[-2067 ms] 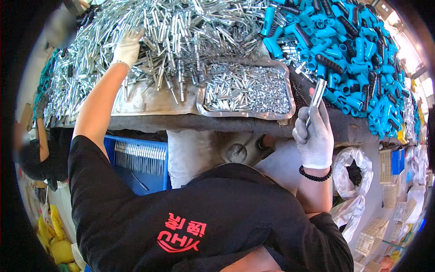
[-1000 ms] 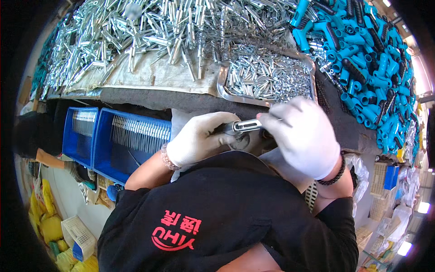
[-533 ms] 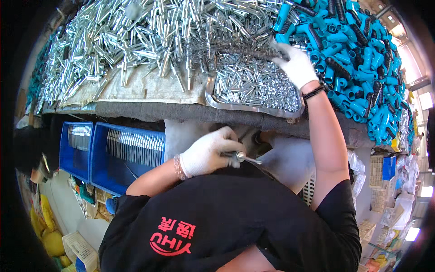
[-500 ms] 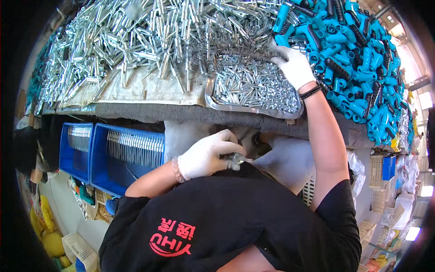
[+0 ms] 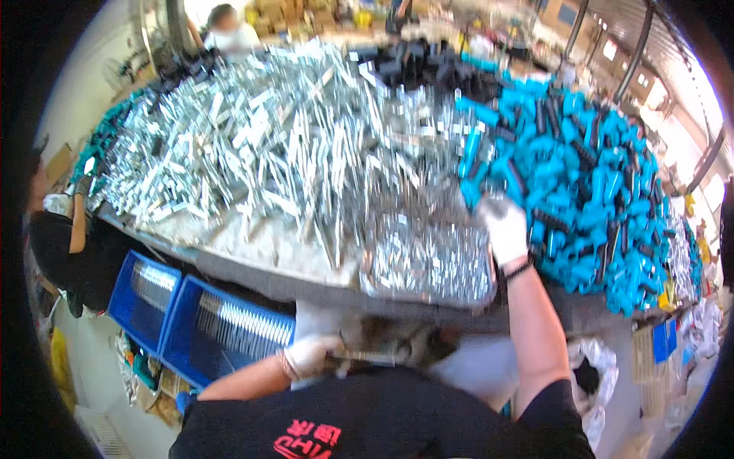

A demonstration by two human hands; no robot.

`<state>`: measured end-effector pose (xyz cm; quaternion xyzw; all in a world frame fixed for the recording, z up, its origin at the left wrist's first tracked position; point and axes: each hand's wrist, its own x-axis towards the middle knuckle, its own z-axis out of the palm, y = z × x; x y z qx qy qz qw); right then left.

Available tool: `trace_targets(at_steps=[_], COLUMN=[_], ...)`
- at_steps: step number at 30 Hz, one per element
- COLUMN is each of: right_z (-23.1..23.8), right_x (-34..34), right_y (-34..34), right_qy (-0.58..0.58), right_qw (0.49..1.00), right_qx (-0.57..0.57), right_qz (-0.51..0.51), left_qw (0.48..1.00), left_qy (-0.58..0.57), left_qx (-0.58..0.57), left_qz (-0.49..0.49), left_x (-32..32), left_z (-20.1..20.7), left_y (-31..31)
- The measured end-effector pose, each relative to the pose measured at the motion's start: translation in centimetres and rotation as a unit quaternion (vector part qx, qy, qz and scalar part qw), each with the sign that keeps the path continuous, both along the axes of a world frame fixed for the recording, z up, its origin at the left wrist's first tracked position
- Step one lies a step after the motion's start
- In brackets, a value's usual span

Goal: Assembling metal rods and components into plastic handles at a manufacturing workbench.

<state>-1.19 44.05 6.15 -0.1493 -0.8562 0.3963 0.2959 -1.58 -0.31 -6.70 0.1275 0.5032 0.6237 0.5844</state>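
My left hand (image 5: 312, 357), in a white glove, is closed low in front of my body. A thin silvery metal rod (image 5: 367, 356) sticks out of it to the right. My right hand (image 5: 506, 233), gloved too, reaches out over the table between a metal tray (image 5: 428, 297) of small shiny pins and a heap of teal and black tool handles (image 5: 589, 176). Its fingers are blurred, and a greyish patch at their tips cannot be made out. Left of the tray spreads a big pile of silvery metal tubes and rods (image 5: 267, 138).
Two blue bins (image 5: 229, 325) with rows of metal rods stand below the table edge at left. Black parts (image 5: 428, 69) are heaped at the back. A co-worker's arm (image 5: 78, 222) shows at far left, another person (image 5: 229, 34) behind the table. A clear plastic bag (image 5: 600, 382) lies at lower right.
The view has tipped up, showing more of the table's far side. My left hand has moved a little left, and the metal rod now shows longer. My right hand stays by the teal handles.
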Motion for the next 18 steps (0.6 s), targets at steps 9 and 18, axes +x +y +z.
trace_targets(at_steps=[9,18], right_z=[0.7,1.4], right_x=[1.2,-0.1], right_y=[-0.1,-0.4], right_qy=[0.056,0.119], right_qw=[0.995,0.993], right_qx=[0.085,0.007], right_qz=[0.018,0.014], left_qw=[0.951,0.954], left_qy=[0.209,0.280], left_qx=[0.033,0.101], left_qz=[-0.226,-0.032], left_x=[0.0,-1.6], left_z=[1.7,15.2], left_y=[1.1,5.5])
